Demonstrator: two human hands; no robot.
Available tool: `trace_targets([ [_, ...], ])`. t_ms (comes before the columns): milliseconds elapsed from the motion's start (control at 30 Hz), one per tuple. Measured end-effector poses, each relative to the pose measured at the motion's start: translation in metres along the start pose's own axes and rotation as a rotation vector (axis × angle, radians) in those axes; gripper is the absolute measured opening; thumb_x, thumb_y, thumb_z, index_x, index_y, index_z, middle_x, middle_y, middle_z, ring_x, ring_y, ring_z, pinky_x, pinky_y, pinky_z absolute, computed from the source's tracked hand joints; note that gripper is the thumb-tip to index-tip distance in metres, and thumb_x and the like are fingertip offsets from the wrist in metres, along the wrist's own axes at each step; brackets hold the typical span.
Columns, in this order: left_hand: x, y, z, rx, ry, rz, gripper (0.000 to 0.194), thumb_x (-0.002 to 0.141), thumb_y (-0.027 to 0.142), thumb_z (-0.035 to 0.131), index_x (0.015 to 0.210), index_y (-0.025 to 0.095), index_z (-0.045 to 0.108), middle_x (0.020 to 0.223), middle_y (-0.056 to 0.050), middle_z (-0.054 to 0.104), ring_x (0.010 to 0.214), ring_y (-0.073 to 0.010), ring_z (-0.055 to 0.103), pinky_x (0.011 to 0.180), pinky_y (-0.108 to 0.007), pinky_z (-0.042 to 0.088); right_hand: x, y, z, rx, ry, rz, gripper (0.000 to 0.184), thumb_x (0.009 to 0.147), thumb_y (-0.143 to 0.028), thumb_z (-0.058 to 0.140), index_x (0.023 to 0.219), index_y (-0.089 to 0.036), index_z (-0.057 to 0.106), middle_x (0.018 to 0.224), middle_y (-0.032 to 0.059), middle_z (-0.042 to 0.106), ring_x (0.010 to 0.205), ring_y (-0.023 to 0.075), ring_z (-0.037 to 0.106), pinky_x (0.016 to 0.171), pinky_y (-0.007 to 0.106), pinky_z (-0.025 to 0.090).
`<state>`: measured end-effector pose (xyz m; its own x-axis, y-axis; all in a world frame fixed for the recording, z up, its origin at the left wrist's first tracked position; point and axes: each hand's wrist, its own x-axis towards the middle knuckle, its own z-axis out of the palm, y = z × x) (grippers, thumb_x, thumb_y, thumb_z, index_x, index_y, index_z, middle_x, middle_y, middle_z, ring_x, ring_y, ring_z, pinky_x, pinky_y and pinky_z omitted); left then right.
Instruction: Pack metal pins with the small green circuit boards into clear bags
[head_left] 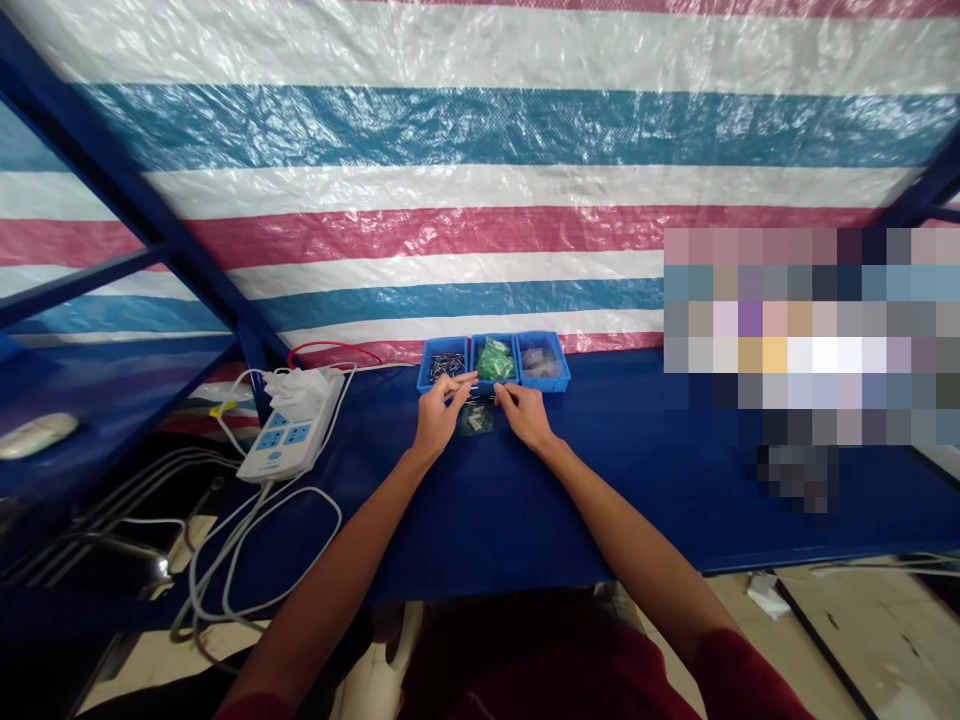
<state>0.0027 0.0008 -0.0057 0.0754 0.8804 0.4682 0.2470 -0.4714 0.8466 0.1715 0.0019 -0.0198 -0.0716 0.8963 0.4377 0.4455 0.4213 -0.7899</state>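
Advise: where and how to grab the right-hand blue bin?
Probably the right-hand blue bin by its outer right rim, coming from the right: no bin adjoins that side, whereas the middle bin sits close on its left and the striped sheet hangs behind.

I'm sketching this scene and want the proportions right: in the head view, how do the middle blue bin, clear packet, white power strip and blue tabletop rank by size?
Largest to smallest:
1. Blue tabletop
2. White power strip
3. Middle blue bin
4. Clear packet
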Motion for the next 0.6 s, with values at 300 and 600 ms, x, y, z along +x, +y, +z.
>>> trace_targets([
  [300,-0.0005,-0.0018,-0.0017,0.328,-0.131,0.166,0.028,0.09,0.044,0.052,0.08,0.02,0.064,0.073,-0.002,0.066,0.069,-0.0156,0.062,0.071,-0.027,0.049,-0.0004,-0.0007,-0.0001,0.008,0.01,0.003,0.05,0.094,-0.052,0.038,0.062,-0.019,0.057,0.05,-0.0012,0.048,0.05,0.0136,0.046,0.056,0.026,0.032],
  [600,0.0003,-0.005,-0.0024,0.247,-0.042,0.135,0.024,0.087,0.042,0.058,0.089,0.022,0.072,0.071,-0.001,0.067,0.061,-0.0149,0.061,0.066,-0.027,0.05,0.0007,-0.0007,-0.0008,0.017,0.058,0.026,0.046,0.093,-0.047,0.041,0.063,-0.019,0.059,0.054,0.0003,0.054,0.051,0.0142,0.048,0.056,0.026,0.033],
])
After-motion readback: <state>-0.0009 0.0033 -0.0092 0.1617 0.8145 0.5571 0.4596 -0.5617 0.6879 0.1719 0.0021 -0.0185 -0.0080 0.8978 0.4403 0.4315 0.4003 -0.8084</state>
